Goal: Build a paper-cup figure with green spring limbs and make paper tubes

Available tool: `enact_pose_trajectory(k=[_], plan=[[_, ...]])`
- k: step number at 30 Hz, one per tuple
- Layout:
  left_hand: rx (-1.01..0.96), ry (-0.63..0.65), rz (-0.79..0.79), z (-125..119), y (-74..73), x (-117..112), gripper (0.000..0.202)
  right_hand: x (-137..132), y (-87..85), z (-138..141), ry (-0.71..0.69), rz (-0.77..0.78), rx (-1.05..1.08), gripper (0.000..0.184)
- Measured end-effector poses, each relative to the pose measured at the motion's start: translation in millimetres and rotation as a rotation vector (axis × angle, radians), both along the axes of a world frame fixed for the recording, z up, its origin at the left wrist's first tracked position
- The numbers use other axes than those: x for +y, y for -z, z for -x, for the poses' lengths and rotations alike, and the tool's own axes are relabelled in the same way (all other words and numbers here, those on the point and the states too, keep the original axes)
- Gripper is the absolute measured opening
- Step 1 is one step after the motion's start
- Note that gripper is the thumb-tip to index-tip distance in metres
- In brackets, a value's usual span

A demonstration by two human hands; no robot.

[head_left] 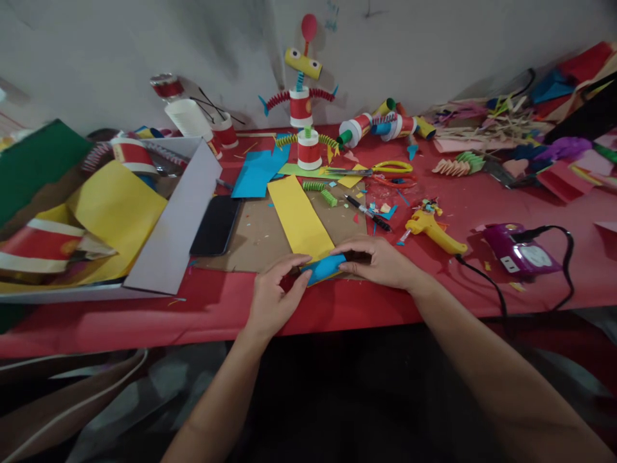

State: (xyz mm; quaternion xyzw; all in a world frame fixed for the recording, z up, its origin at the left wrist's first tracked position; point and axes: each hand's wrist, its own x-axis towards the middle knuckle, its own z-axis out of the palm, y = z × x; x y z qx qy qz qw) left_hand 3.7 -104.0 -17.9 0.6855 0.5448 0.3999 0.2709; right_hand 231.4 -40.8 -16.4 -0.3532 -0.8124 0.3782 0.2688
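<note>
Both of my hands meet at the front edge of the red table (366, 302). A small blue paper roll (324, 267) lies between them. My left hand (274, 297) pinches its left end with curled fingers. My right hand (380, 260) lies over its right end, fingers pressed together on it. A long yellow paper strip (299, 215) runs from the roll away from me across a brown cardboard mat (258, 235).
A black phone (215, 225) lies left of the mat beside a white box (173, 225) of yellow paper and red cups. A yellow glue gun (434, 230), purple device (518, 251) with cable, pen (369, 213), scissors (380, 168) and a paper-cup robot figure (303, 96) stand further back.
</note>
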Motion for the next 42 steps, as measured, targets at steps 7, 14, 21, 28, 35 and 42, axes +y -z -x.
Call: enact_pose_trajectory(k=[7, 14, 21, 28, 35, 42], plan=[[-0.01, 0.031, -0.024, 1, 3.2, 2, 0.02, 1, 3.5, 0, -0.004, -0.002, -0.017, 0.024], [0.08, 0.063, -0.078, 0, 2.3, 1, 0.015, 0, 1.8, 1, -0.033, -0.025, 0.049, 0.023], [0.121, 0.045, -0.108, 0, 4.0, 0, 0.015, -2, 5.2, -1, -0.035, -0.046, 0.072, 0.027], [0.214, 0.033, -0.191, 1, 4.6, -4, 0.018, -3, 6.5, -2, -0.04, -0.042, 0.104, 0.019], [0.525, 0.155, -0.34, 13, -4.9, -16, 0.028, -5, 4.3, -2, -0.06, -0.04, 0.103, 0.02], [0.573, 0.217, -0.339, 13, -6.9, -17, 0.031, -9, 0.8, -3, -0.076, -0.017, 0.103, 0.022]])
